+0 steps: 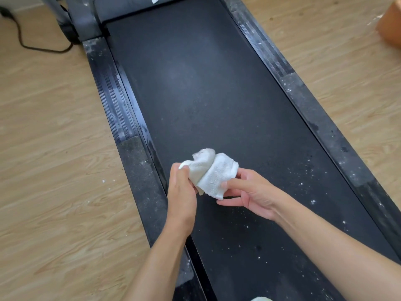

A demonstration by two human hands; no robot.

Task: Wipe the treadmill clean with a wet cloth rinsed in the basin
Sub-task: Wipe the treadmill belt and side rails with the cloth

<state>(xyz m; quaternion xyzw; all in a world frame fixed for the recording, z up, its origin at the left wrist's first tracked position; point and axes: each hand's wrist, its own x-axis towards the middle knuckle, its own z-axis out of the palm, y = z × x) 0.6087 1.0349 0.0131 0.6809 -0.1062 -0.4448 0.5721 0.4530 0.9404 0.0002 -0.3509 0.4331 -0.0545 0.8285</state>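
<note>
A bunched white cloth (pixel 211 170) is held above the black treadmill belt (pixel 206 88), near its left side. My left hand (pixel 181 192) grips the cloth's left end, and my right hand (pixel 249 195) pinches its lower right part with thumb and fingers. White specks dot the near part of the belt. The left side rail (pixel 121 118) looks wet and streaked. The right side rail (pixel 303 98) carries dusty white marks.
Light wood floor (pixel 54 148) lies on both sides of the treadmill. A black power cable (pixel 23 43) runs across the floor at the far left. An orange-brown container (pixel 390 25) shows at the top right edge. A pale object peeks in at the bottom edge (pixel 261 299).
</note>
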